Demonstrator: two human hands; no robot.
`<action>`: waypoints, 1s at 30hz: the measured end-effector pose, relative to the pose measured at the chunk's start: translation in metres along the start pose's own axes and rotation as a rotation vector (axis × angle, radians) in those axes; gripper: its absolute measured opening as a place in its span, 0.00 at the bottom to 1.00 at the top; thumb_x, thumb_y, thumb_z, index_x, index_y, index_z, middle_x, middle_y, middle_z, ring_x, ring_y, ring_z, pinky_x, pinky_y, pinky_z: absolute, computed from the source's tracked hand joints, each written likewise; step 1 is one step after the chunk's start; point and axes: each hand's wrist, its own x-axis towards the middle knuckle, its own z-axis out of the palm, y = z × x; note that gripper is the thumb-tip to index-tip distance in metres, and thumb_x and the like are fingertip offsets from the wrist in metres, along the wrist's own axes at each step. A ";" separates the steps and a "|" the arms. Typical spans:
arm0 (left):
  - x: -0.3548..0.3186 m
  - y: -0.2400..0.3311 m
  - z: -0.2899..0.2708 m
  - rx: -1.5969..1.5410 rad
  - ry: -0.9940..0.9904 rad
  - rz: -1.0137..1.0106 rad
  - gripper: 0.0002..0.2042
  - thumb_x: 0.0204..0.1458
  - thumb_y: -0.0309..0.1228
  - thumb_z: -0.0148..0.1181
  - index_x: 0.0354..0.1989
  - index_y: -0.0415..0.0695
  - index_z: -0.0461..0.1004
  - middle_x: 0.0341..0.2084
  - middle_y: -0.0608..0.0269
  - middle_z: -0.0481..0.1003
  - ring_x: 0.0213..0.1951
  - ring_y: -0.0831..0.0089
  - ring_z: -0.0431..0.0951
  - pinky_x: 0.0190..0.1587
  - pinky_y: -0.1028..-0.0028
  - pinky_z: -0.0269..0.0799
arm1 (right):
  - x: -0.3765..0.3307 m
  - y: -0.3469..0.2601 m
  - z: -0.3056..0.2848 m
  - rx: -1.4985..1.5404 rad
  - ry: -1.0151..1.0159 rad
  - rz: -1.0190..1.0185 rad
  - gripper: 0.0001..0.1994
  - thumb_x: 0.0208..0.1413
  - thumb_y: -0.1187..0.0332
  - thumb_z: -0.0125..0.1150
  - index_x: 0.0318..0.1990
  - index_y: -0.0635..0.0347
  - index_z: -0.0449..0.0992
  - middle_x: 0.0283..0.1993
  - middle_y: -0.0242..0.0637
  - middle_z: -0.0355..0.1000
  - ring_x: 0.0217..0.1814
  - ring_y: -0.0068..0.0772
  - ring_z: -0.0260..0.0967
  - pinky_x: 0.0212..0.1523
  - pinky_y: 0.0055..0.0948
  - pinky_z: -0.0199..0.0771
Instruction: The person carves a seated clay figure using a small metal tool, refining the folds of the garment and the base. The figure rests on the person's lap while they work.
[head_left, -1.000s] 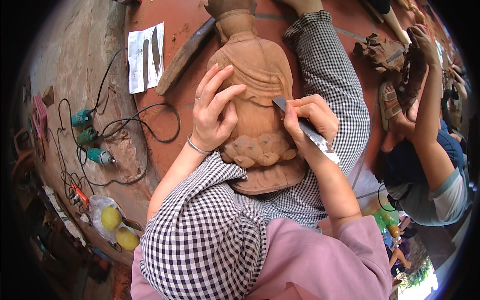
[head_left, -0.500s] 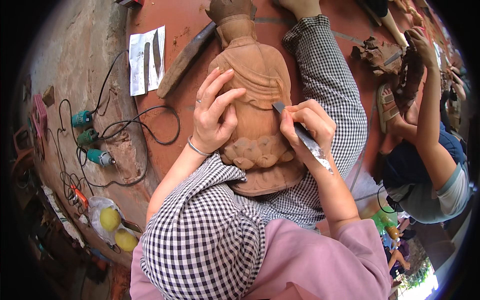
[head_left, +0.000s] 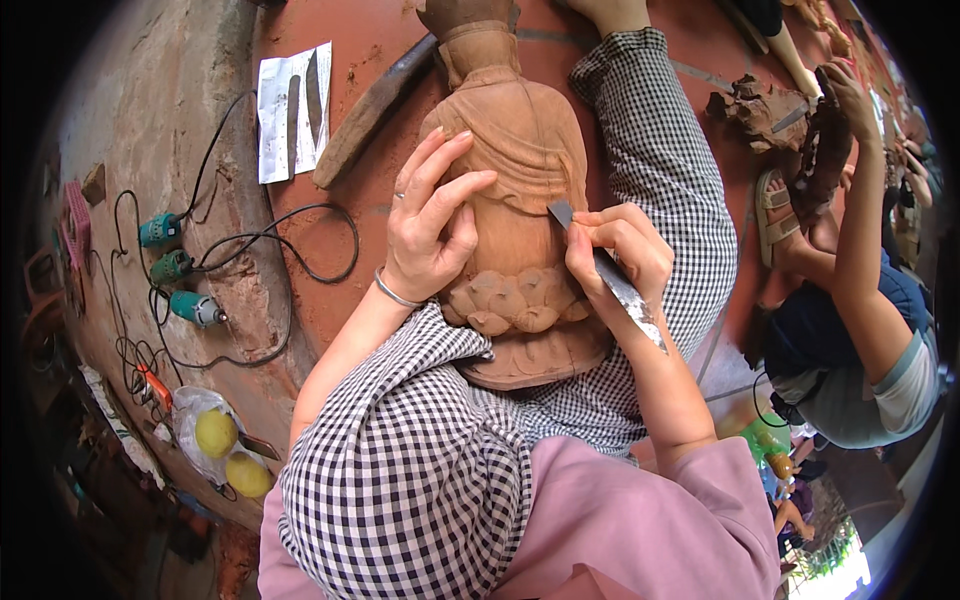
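Observation:
A carved wooden statue (head_left: 515, 245) of a robed seated figure lies across my lap, its lotus-petal base towards me and its head at the top of the view. Against its left side rests my left hand (head_left: 430, 225), fingers spread on the wood, holding nothing. My right hand (head_left: 628, 250) is closed round a flat metal scraper (head_left: 622, 285), a dark strip with whitish patches. Its squared tip touches, or nearly touches, the carving just below the robe's folds on the right.
Left of the statue lie a long wooden-handled tool (head_left: 375, 115) and white paper (head_left: 295, 110) bearing two dark blades. Green power tools (head_left: 172, 266) with looping cords and yellow round fruits (head_left: 216, 434) sit farther left. Another person's arm (head_left: 862, 190) and carved wood (head_left: 822, 140) are at right.
Both hands keep nearly the same pose on the statue and the scraper. The whole view has shifted very slightly; the scraper's tip stays at about the same spot on the wood.

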 end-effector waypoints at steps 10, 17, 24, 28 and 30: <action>-0.004 -0.003 0.002 -0.009 -0.010 0.013 0.19 0.48 0.17 0.53 0.49 0.42 0.79 0.62 0.49 0.70 0.69 0.49 0.63 0.69 0.57 0.59 | -0.002 -0.009 0.003 -0.056 -0.034 -0.027 0.07 0.47 0.81 0.69 0.25 0.66 0.75 0.30 0.43 0.77 0.30 0.31 0.77 0.30 0.23 0.75; 0.003 0.001 0.000 -0.015 0.012 0.001 0.20 0.45 0.17 0.57 0.48 0.46 0.80 0.60 0.53 0.72 0.67 0.50 0.65 0.68 0.59 0.63 | 0.008 -0.016 0.010 -0.099 0.003 -0.097 0.07 0.46 0.81 0.71 0.25 0.65 0.76 0.30 0.42 0.77 0.29 0.32 0.77 0.29 0.23 0.77; 0.000 -0.003 0.002 0.003 0.022 0.014 0.21 0.44 0.17 0.57 0.48 0.46 0.80 0.60 0.53 0.72 0.67 0.49 0.66 0.67 0.58 0.64 | 0.010 -0.017 0.011 -0.104 -0.014 -0.100 0.08 0.42 0.78 0.73 0.24 0.62 0.76 0.29 0.40 0.76 0.26 0.35 0.77 0.26 0.27 0.78; 0.002 0.001 0.000 -0.013 0.003 0.004 0.21 0.44 0.17 0.57 0.48 0.46 0.80 0.60 0.53 0.72 0.67 0.50 0.66 0.67 0.59 0.64 | 0.006 -0.017 0.017 -0.138 0.012 -0.147 0.09 0.42 0.78 0.73 0.24 0.63 0.75 0.29 0.41 0.75 0.25 0.36 0.76 0.26 0.29 0.77; 0.002 0.000 -0.001 -0.011 0.001 0.005 0.21 0.45 0.17 0.57 0.49 0.46 0.80 0.60 0.53 0.72 0.67 0.50 0.65 0.67 0.59 0.64 | 0.011 -0.019 0.016 -0.146 -0.025 -0.149 0.09 0.42 0.78 0.72 0.24 0.63 0.74 0.29 0.41 0.75 0.25 0.37 0.76 0.26 0.29 0.77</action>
